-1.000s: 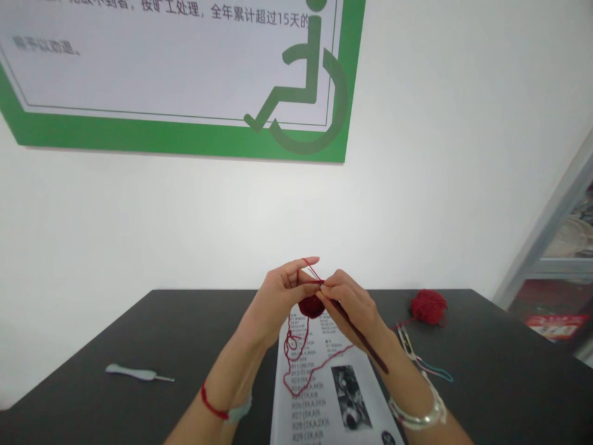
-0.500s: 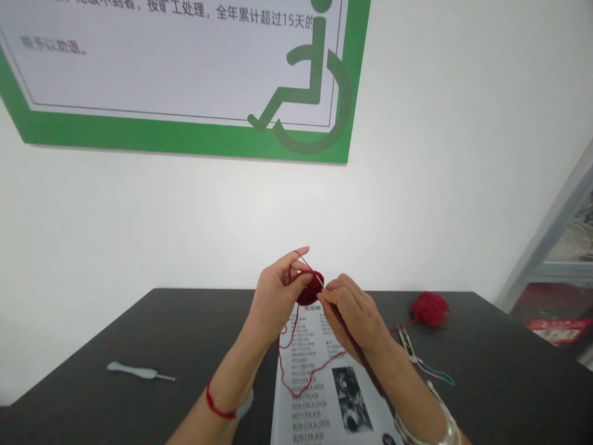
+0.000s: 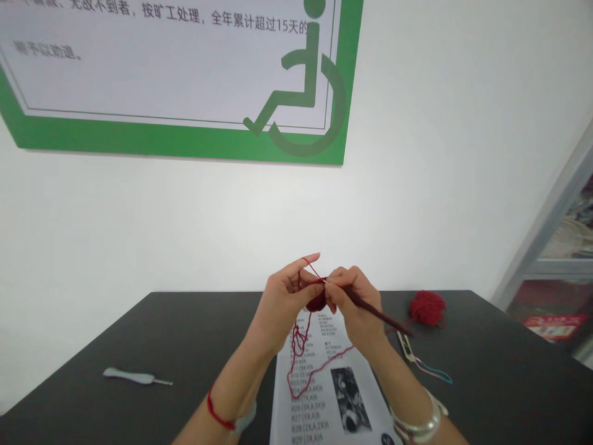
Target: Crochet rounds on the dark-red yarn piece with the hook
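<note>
My left hand (image 3: 286,300) pinches a small dark red crocheted piece (image 3: 317,301), with red yarn looped over its raised index finger. My right hand (image 3: 359,303) grips a crochet hook with a dark brown handle (image 3: 380,315); its thin metal tip meets the top edge of the piece. Both hands are close together above a printed sheet (image 3: 319,408). A loose strand of red yarn (image 3: 319,369) hangs from the piece, loops over the sheet and passes behind my right wrist. The red yarn ball (image 3: 427,308) rests on the table at the right.
On the black table (image 3: 208,315), a light grey crochet hook (image 3: 134,376) lies at the left. Near the yarn ball is a small metal tool (image 3: 406,347) with pink and blue cord (image 3: 435,369). A green-framed sign (image 3: 185,139) hangs on the wall; shelving stands at the right.
Both hands have shifted slightly right with the crocheted piece. My right hand has turned, so the brown handle now points out to the right. The hanging yarn has bunched into loops below the piece.
</note>
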A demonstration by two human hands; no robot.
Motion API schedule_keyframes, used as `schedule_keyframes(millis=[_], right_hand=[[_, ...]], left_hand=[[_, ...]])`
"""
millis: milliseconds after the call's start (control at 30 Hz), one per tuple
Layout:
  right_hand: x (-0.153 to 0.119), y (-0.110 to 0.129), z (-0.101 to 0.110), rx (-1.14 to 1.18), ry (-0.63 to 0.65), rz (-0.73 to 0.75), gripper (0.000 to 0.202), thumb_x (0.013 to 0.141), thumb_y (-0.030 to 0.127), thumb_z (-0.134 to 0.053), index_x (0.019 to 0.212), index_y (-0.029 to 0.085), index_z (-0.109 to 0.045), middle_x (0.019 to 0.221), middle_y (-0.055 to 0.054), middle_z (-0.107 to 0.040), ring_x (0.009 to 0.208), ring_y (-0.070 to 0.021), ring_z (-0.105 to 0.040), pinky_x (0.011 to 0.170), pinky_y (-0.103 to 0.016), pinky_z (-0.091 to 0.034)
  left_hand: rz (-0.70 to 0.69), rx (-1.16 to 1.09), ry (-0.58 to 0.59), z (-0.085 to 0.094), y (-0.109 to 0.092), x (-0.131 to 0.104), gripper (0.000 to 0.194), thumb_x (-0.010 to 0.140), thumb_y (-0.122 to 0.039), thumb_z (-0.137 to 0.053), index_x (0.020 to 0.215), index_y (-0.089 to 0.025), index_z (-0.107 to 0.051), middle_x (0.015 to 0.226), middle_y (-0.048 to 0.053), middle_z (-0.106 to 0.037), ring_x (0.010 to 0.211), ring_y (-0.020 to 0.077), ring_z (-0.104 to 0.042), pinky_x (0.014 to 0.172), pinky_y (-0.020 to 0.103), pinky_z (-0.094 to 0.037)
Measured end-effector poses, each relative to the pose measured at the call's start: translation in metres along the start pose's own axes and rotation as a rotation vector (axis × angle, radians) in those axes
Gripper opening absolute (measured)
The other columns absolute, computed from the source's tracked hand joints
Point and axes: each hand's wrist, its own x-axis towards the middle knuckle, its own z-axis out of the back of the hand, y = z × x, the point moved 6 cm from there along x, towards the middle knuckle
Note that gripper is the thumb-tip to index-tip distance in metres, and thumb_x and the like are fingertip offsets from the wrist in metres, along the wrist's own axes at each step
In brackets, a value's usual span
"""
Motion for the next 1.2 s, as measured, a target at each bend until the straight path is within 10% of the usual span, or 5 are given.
schedule_keyframes(millis=[167, 400, 767, 1200], right_hand=[[-0.014, 0.019, -0.008, -0.495, -0.033, 0.550, 0.020, 0.082, 0.005, -0.059, 0.084, 0.025, -0.055, 0.073, 0.001, -0.058, 0.064, -0.0135, -0.053, 0.054, -0.025, -0.042], [0.003, 0.000, 0.004, 0.147, 0.069, -0.008, 0.013, 0.086, 0.016, -0.058, 0.077, 0.023, -0.051, 0.066, 0.005, -0.051, 0.052, -0.0095, -0.044, 0.045, -0.022, -0.036], [0.003, 0.019, 0.010, -0.006, 0.152, -0.114, 0.013, 0.079, 0.012, -0.063, 0.074, 0.022, -0.055, 0.072, 0.002, -0.057, 0.054, -0.0095, -0.043, 0.046, -0.022, -0.034], [0.005, 0.005, 0.008, 0.430, 0.208, -0.358, 0.023, 0.077, 0.027, -0.072, 0.068, 0.020, -0.052, 0.059, 0.006, -0.053, 0.042, -0.0067, -0.042, 0.036, -0.019, -0.033]], left_hand=[[0.100, -0.214, 0.005, -0.001, 0.010, 0.004, 0.043, 0.065, -0.014, -0.077, 0.107, -0.014, -0.068, 0.064, -0.004, -0.061, 0.055, 0.0068, -0.053, 0.056, 0.021, -0.040], [0.109, -0.235, 0.049, 0.012, 0.001, 0.004, 0.040, 0.065, -0.012, -0.076, 0.104, -0.013, -0.067, 0.065, -0.004, -0.060, 0.054, 0.0048, -0.050, 0.052, 0.018, -0.035], [0.157, -0.148, 0.174, 0.019, -0.005, 0.005, 0.035, 0.065, -0.015, -0.075, 0.099, -0.012, -0.070, 0.060, -0.003, -0.054, 0.050, 0.0055, -0.044, 0.048, 0.019, -0.031], [0.171, -0.068, 0.230, 0.015, -0.004, 0.003, 0.029, 0.064, -0.015, -0.072, 0.093, -0.013, -0.072, 0.064, -0.002, -0.057, 0.053, 0.0070, -0.049, 0.053, 0.021, -0.037]])
